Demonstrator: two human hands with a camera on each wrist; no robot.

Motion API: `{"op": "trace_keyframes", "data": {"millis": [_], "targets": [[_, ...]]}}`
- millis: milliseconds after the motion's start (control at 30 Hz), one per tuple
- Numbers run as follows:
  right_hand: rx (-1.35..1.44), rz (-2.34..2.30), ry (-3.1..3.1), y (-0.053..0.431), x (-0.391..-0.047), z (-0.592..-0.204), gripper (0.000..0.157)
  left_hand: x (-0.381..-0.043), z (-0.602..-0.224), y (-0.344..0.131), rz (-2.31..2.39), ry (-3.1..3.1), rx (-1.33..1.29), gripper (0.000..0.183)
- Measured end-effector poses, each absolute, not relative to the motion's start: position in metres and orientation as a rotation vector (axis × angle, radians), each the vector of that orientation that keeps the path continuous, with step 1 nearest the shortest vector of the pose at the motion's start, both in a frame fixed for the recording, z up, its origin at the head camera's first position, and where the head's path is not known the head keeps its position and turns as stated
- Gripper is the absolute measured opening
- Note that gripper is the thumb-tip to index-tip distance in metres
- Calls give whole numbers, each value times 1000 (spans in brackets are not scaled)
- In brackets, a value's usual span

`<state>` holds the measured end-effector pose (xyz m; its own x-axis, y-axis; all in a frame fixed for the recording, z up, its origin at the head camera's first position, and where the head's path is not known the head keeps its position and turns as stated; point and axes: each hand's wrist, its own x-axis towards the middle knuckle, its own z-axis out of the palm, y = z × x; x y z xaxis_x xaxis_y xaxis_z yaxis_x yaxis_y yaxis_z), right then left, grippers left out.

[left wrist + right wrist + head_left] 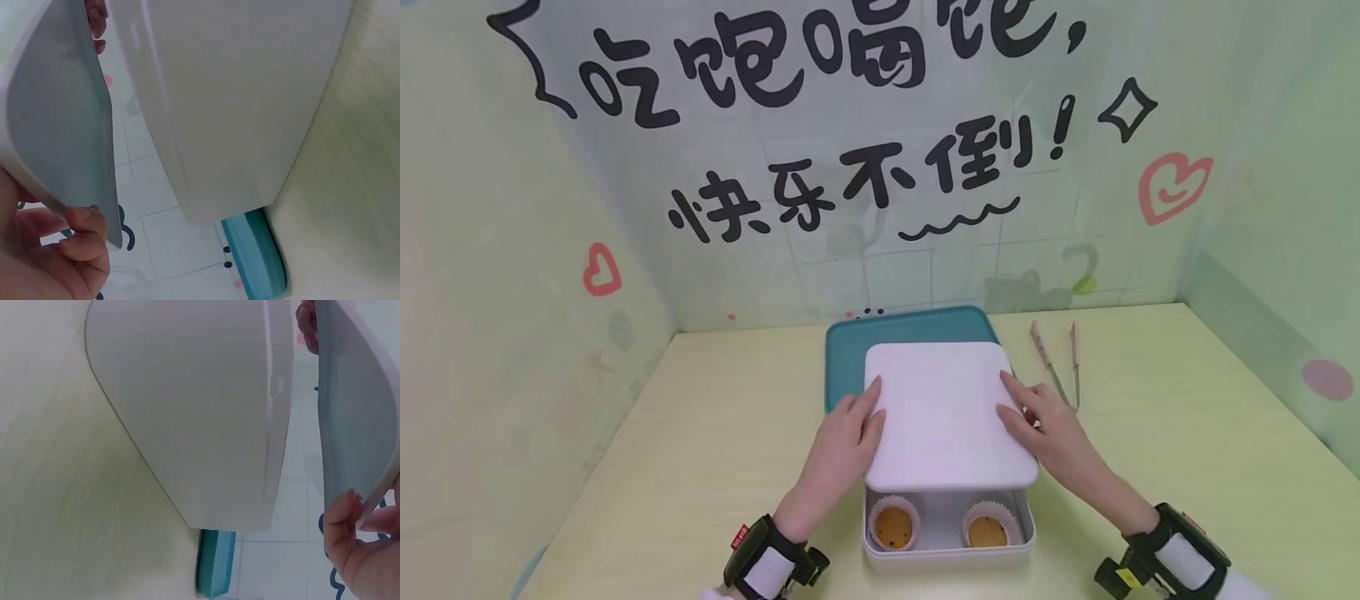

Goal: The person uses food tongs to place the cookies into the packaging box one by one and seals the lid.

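Observation:
A white lid point(943, 417) hangs above a white rectangular box point(951, 560), with a gap between them in both wrist views. My left hand point(844, 437) grips the lid's left edge, thumb and index finger on top and the other fingers curled under the rim. On the opposite edge, my right hand point(1051, 429) holds the lid the same way. Past the lid's near edge, two round brown baked treats in white paper cups show inside the box, a left one point(894, 527) and a right one point(987, 531). The lid hides the rest of the box's inside.
Behind the box lies a teal tray point(846, 358), partly covered by the lid in the head view. A pair of tongs point(1067, 375) lies on the pale wood table point(730, 433) to the right. A printed wall point(820, 275) rises along the table's back edge.

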<state>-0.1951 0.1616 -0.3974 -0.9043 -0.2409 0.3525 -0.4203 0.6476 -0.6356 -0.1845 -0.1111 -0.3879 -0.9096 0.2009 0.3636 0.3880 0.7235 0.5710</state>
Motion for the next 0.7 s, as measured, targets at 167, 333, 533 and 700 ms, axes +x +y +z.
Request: {"op": "trace_keyframes", "data": {"millis": [167, 333, 533, 700], "targets": [[543, 1069, -2710, 160, -187, -402, 49, -174, -393, -113, -784, -2714, -499, 45], [544, 1029, -2765, 159, -180, -407, 47, -165, -405, -113, -754, -2764, -499, 44], [578, 981, -2771, 158, -173, -413, 45, -157, -415, -115, -713, -2784, -485, 42], [583, 928, -2805, 157, -168, -417, 45, -148, -420, -117, -718, -2796, -511, 43]]}}
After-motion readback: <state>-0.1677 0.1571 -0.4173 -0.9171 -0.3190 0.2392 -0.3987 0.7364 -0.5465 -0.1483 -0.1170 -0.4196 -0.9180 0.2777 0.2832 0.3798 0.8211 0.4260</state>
